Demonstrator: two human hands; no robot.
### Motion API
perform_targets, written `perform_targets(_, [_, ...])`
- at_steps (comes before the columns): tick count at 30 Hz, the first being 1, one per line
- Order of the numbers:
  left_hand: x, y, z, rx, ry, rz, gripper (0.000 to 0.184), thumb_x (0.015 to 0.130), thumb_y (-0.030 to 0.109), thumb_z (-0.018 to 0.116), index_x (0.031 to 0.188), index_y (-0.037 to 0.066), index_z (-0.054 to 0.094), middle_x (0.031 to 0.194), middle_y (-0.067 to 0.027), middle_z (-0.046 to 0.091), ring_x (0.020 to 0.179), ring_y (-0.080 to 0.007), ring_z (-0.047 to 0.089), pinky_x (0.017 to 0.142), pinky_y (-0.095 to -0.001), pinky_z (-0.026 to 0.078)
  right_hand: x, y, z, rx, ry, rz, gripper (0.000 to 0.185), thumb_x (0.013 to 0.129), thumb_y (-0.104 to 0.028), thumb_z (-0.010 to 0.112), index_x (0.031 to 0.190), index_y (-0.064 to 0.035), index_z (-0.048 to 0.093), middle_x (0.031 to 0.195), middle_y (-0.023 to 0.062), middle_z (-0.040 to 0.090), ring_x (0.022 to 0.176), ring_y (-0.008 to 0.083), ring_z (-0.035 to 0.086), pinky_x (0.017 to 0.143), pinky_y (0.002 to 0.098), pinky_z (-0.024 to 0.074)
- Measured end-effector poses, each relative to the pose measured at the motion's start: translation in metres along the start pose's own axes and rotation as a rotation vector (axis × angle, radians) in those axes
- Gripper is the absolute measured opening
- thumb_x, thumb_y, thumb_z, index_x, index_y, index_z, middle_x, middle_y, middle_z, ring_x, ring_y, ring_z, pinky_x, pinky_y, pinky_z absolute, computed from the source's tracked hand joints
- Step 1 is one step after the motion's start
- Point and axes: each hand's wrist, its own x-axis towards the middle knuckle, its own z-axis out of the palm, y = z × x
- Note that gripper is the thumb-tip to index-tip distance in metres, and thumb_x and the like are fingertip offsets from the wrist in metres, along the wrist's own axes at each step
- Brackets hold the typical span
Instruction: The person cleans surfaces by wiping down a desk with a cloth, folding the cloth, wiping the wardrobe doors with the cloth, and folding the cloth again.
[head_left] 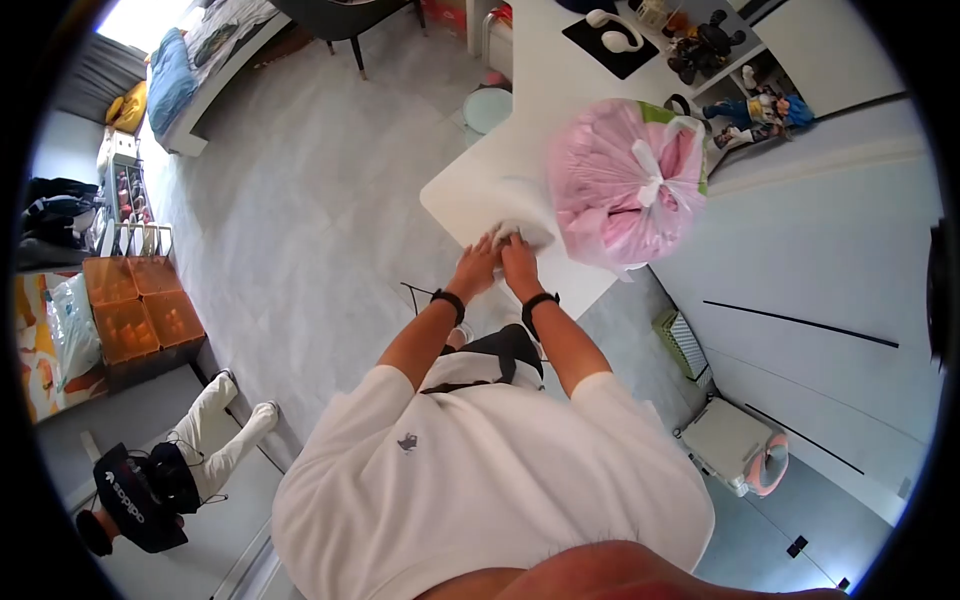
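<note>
Both of my hands meet at the near edge of the white table (470, 190). My left hand (477, 268) and my right hand (518, 262) have their fingers on a small, crumpled greyish-white cloth-like item (530, 235). The fingers of both hands are bent and pressed together at this item. Each wrist has a black band. Just right of the hands, a large tied clear bag with pink contents (610, 190) sits on the table, its white knot on top.
White headphones (615, 30) on a black mat and several figurines (700, 50) stand at the table's back. A round pale bin (488, 110) is beside the table. Another person (160, 480) is at lower left. Orange boxes (145, 310) stand left; a grey stool (722, 440) is at lower right.
</note>
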Motion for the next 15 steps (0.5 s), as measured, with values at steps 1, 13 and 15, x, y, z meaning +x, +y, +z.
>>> perform_targets(1, [0.001,-0.012,-0.008,0.097,0.078,0.017,0.052,0.081,0.015,0.062,0.132,0.013,0.05,0.144,-0.009,0.04,0.134,-0.0305,0.038,0.101,-0.0514,0.039,0.015,-0.009,0.005,-0.033,-0.003,-0.016,0.015,0.079,-0.004,0.055,0.091,0.001,0.064,0.109,0.017,0.054,0.099,0.0357,0.056,0.082,0.0435,0.0512])
perform_targets(13, [-0.009,-0.126,-0.092,0.045,0.032,-0.03,0.071,0.071,-0.005,0.056,0.137,0.02,0.044,0.135,-0.0114,0.046,0.105,-0.0356,0.057,0.086,-0.0432,0.05,0.127,-0.088,0.037,0.201,0.075,0.212,0.033,0.08,-0.005,0.053,0.111,-0.0115,0.062,0.114,0.0113,0.058,0.106,0.0352,0.054,0.091,0.0438,0.046])
perform_targets(15, [-0.023,-0.127,-0.089,0.048,0.012,0.038,0.076,0.068,-0.004,0.057,0.139,0.018,0.042,0.142,-0.0116,0.04,0.104,-0.0355,0.057,0.085,-0.0426,0.05,0.105,-0.09,0.037,0.229,0.092,0.215,0.031,0.079,-0.009,0.058,0.11,-0.008,0.062,0.113,0.0147,0.057,0.104,0.0384,0.054,0.091,0.0454,0.0455])
